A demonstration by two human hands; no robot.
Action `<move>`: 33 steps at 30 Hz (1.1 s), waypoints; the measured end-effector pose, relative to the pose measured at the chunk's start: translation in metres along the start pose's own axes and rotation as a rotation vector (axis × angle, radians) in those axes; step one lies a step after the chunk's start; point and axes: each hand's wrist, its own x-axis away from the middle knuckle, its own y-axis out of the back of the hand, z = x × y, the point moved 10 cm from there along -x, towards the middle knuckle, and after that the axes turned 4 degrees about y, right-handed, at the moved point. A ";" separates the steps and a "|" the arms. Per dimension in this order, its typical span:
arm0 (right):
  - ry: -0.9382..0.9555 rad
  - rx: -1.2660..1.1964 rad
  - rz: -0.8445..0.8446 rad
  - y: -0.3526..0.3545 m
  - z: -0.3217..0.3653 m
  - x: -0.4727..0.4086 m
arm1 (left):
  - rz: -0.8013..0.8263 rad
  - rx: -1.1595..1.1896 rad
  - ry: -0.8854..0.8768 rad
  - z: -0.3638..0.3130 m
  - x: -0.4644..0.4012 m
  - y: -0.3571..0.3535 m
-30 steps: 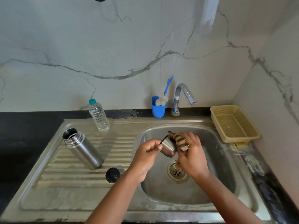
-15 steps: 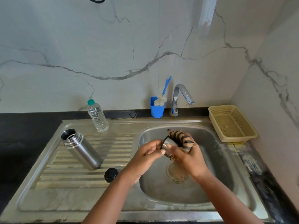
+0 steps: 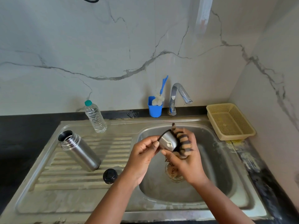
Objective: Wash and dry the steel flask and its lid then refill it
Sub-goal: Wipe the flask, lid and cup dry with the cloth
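Over the basin at centre, left hand [image 3: 142, 152] pinching the steel lid cup [image 3: 168, 142], right hand [image 3: 186, 152] curled round the striped scrubber [image 3: 183, 143], scrubbing step, rinse under the tap [image 3: 179, 96] at twelve o'clock likely next, open flask [image 3: 79, 149] standing at nine o'clock.

Both forearms come up bare from the bottom edge, with no sleeves showing. The left hand [image 3: 142, 152] and right hand [image 3: 186, 157] are bare, without gloves or rings.

The open steel flask [image 3: 80, 151] stands on the drainboard; its steel lid [image 3: 168, 141] is held tilted over the basin.
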 end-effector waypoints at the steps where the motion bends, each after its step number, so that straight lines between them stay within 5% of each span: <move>1: -0.144 -0.223 -0.029 -0.003 -0.013 0.002 | 0.011 -0.033 -0.007 -0.001 0.000 0.001; 3: -0.279 -0.359 -0.056 -0.005 -0.031 0.007 | 0.049 -0.178 0.001 -0.001 -0.001 0.001; 5: -0.248 -0.126 -0.038 -0.001 -0.029 0.008 | 0.096 -0.280 0.044 0.001 -0.004 0.000; 11: 0.435 0.684 0.204 -0.023 0.015 0.018 | 0.015 -0.280 0.051 0.002 -0.009 0.001; 14: 0.712 0.876 0.351 -0.037 0.024 0.034 | -0.008 -0.217 0.073 0.007 -0.005 0.002; 19: 0.394 0.496 0.110 -0.006 0.025 0.010 | -0.013 -0.220 0.036 0.011 -0.005 0.001; 24: 0.593 0.633 0.323 -0.030 0.033 0.022 | -0.034 -0.211 0.007 0.004 -0.004 0.000; 29: 0.042 -0.005 -0.049 0.006 0.003 0.001 | -0.029 -0.170 0.009 0.010 -0.003 0.005; 33: -0.220 -0.201 -0.083 0.006 -0.028 0.004 | 0.103 -0.244 0.119 0.018 0.000 0.000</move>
